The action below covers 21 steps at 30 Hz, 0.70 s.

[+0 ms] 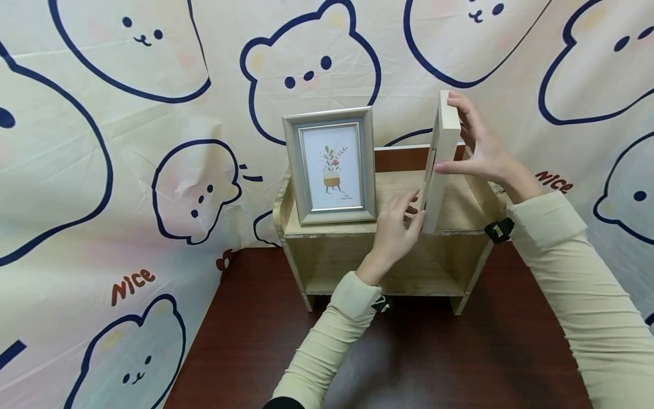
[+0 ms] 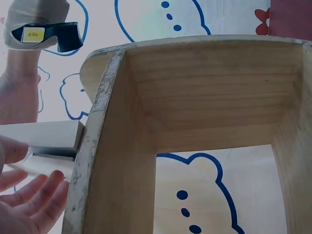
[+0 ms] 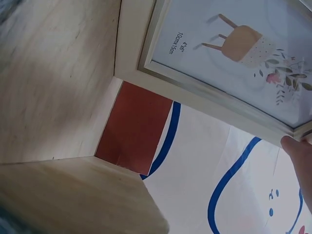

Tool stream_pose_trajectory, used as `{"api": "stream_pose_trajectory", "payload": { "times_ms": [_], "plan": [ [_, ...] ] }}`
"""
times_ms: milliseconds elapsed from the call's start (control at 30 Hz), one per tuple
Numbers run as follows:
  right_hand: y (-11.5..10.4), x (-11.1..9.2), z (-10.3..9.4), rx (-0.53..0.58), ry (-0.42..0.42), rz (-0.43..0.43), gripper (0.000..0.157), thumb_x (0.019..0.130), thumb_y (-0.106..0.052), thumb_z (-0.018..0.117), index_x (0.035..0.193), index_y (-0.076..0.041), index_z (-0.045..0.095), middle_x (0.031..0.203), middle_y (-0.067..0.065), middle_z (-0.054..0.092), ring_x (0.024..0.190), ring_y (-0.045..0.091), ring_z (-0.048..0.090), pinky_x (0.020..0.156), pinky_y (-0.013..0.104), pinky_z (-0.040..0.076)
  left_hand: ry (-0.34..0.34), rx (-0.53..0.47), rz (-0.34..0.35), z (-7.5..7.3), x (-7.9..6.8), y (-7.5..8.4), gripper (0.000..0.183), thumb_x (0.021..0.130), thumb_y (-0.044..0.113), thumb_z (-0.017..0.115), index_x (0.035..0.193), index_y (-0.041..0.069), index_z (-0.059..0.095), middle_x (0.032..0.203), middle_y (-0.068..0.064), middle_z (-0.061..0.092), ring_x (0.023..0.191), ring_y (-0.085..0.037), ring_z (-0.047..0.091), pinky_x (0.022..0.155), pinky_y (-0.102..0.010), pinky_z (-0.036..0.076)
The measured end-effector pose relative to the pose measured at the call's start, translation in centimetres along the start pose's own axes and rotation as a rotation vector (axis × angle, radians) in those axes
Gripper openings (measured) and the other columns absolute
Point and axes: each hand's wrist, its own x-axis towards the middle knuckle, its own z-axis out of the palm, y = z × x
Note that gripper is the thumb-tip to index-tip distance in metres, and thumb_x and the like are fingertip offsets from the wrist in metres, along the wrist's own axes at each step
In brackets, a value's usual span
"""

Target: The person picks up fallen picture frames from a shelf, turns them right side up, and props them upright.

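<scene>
A pale wooden picture frame (image 1: 442, 165) stands edge-on and upright over the right half of the small wooden shelf's top (image 1: 470, 199). My right hand (image 1: 477, 145) grips it, thumb on the near edge and fingers over the upper corner. The right wrist view shows its glazed front (image 3: 195, 58) with a plant print, the thumb (image 3: 301, 158) at its rim. My left hand (image 1: 395, 230) is beside its lower part, fingers loosely bent; in the left wrist view the hand (image 2: 29, 204) has spread fingers close by the frame's corner (image 2: 44, 136).
Another picture frame (image 1: 291, 170), with a blue-grey inner border, leans back on the shelf's left half. Below is the shelf's lower compartment (image 1: 347, 272), with side walls. The shelf stands on a dark red-brown table (image 1: 245, 341) against a bear-print cloth (image 1: 204, 125).
</scene>
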Motion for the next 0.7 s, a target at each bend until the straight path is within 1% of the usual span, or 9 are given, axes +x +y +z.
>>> {"api": "stream_pose_trajectory", "payload": {
  "times_ms": [67, 167, 333, 467, 567, 633, 700],
  "plan": [
    [0.0, 0.0, -0.1, 0.020, -0.005, 0.004, 0.101, 0.056, 0.017, 0.073, 0.141, -0.006, 0.021, 0.149, 0.010, 0.012, 0.124, 0.019, 0.028, 0.100, 0.022, 0.028, -0.028, -0.003, -0.002, -0.2, 0.1, 0.0, 0.037, 0.085, 0.003, 0.060, 0.119, -0.009, 0.051, 0.103, -0.020, 0.058, 0.081, -0.023, 0.062, 0.068, -0.018, 0.050],
    [-0.1, 0.0, -0.2, 0.040, -0.013, -0.003, 0.101, 0.057, 0.016, 0.072, 0.141, -0.006, 0.021, 0.149, 0.010, 0.013, 0.123, 0.019, 0.029, 0.096, 0.021, 0.030, -0.074, -0.009, -0.007, -0.4, 0.2, -0.2, 0.040, 0.085, 0.002, 0.061, 0.122, -0.007, 0.050, 0.104, -0.019, 0.058, 0.082, -0.023, 0.063, 0.068, -0.016, 0.049],
    [-0.1, 0.0, -0.3, 0.066, -0.021, -0.016, 0.100, 0.057, 0.016, 0.072, 0.141, -0.004, 0.022, 0.148, 0.012, 0.015, 0.124, 0.021, 0.028, 0.100, 0.025, 0.028, -0.143, -0.013, 0.001, -0.8, 0.3, -0.6, 0.044, 0.083, -0.001, 0.063, 0.124, -0.006, 0.049, 0.108, -0.019, 0.057, 0.083, -0.023, 0.063, 0.069, -0.013, 0.047],
    [-0.1, 0.0, -0.3, 0.064, -0.024, -0.010, 0.100, 0.056, 0.016, 0.072, 0.141, -0.005, 0.022, 0.148, 0.011, 0.015, 0.124, 0.021, 0.029, 0.102, 0.027, 0.027, -0.167, -0.002, 0.004, -1.0, 0.2, -0.8, 0.044, 0.084, -0.001, 0.061, 0.126, -0.005, 0.048, 0.110, -0.019, 0.056, 0.084, -0.022, 0.063, 0.069, -0.013, 0.047],
    [-0.1, 0.0, -0.3, 0.058, -0.023, -0.005, 0.100, 0.056, 0.016, 0.072, 0.141, -0.006, 0.023, 0.148, 0.010, 0.016, 0.123, 0.021, 0.030, 0.100, 0.026, 0.028, -0.163, 0.066, 0.031, -1.2, 0.2, -0.7, 0.043, 0.085, -0.001, 0.059, 0.126, -0.005, 0.048, 0.109, -0.018, 0.057, 0.085, -0.022, 0.063, 0.072, -0.015, 0.047],
    [-0.1, 0.0, -0.3, 0.047, -0.021, -0.002, 0.100, 0.057, 0.016, 0.072, 0.141, -0.006, 0.023, 0.148, 0.010, 0.016, 0.122, 0.020, 0.031, 0.098, 0.025, 0.029, -0.140, 0.155, 0.068, -1.3, 0.2, -0.6, 0.042, 0.084, -0.001, 0.057, 0.125, -0.005, 0.049, 0.107, -0.017, 0.058, 0.085, -0.022, 0.063, 0.073, -0.018, 0.048],
    [-0.2, 0.0, -0.3, 0.039, -0.018, 0.002, 0.100, 0.057, 0.016, 0.072, 0.141, -0.007, 0.023, 0.148, 0.009, 0.016, 0.121, 0.020, 0.031, 0.096, 0.024, 0.030, -0.099, 0.258, 0.092, -1.5, 0.2, -0.6, 0.043, 0.081, -0.002, 0.055, 0.123, -0.004, 0.050, 0.104, -0.016, 0.059, 0.086, -0.022, 0.062, 0.074, -0.022, 0.049]
  ]
}}
